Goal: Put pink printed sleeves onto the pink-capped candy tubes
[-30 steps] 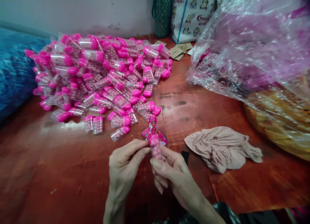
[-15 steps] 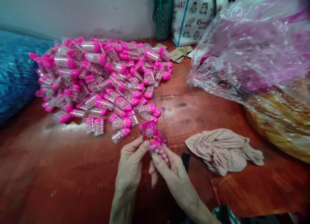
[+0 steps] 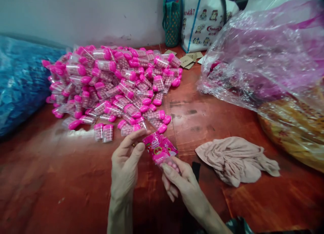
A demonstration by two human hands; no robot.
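Note:
My right hand point(image 3: 179, 176) grips a small clear candy container point(image 3: 172, 164) filled with pink balls, thumb on top and fingers underneath. A shiny pink printed label point(image 3: 158, 147) covers its upper end, with loose edges sticking out to both sides. My left hand point(image 3: 125, 163) is open beside the label's left corner, thumb and fingers apart and holding nothing. Past the hands lies a large heap of similar containers point(image 3: 108, 82) with bright pink caps. Two of them point(image 3: 103, 133) stand side by side at the heap's front edge.
On the reddish-brown table point(image 3: 76, 180), a crumpled beige cloth point(image 3: 238, 159) lies to the right. Clear plastic wrapping point(image 3: 255, 65) bulges behind it. A blue plastic bag point(image 3: 22, 82) sits at the left. Cardboard pieces point(image 3: 188, 60) and a white printed bag point(image 3: 202, 25) are at the back.
My left hand has let go of the label and moved left, its fingers spreading. My right hand still holds the candy container. The view has shifted slightly.

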